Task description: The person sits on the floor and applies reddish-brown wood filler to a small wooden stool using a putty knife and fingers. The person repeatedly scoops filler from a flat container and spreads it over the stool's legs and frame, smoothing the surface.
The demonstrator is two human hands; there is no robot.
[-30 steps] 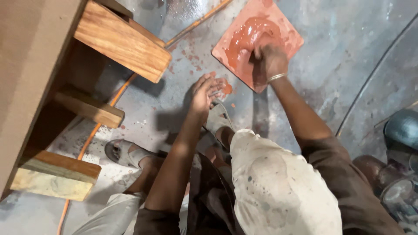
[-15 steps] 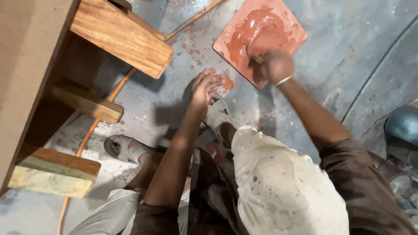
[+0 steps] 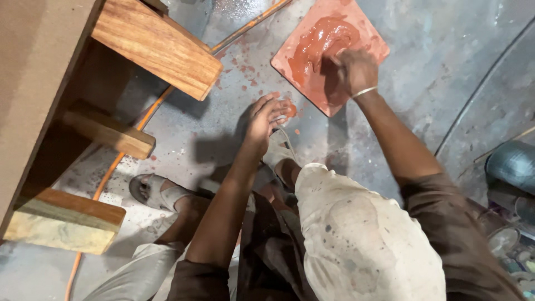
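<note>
A square reddish tile [image 3: 365, 33] lies on the grey floor with a smear of wet red paste [image 3: 320, 42] on it. My right hand [image 3: 356, 69], a metal bangle on its wrist, is closed in a fist and presses into the paste's lower edge; it seems to grip a small spreading tool, mostly hidden. My left hand [image 3: 262, 120] hovers low over the floor just in front of my foot, fingers pinched around a small lump of red paste [image 3: 288, 109].
A wooden bench [image 3: 156, 47] with thick legs fills the left side. An orange cable [image 3: 120, 159] runs across the floor beneath it. My sandalled feet [image 3: 153, 189] rest on the floor. A blue-grey container [image 3: 512, 161] and small tins stand at the right edge.
My right hand has worked slightly up and to the right across the tile, dragging the paste. My left hand has stayed in place with the lump.
</note>
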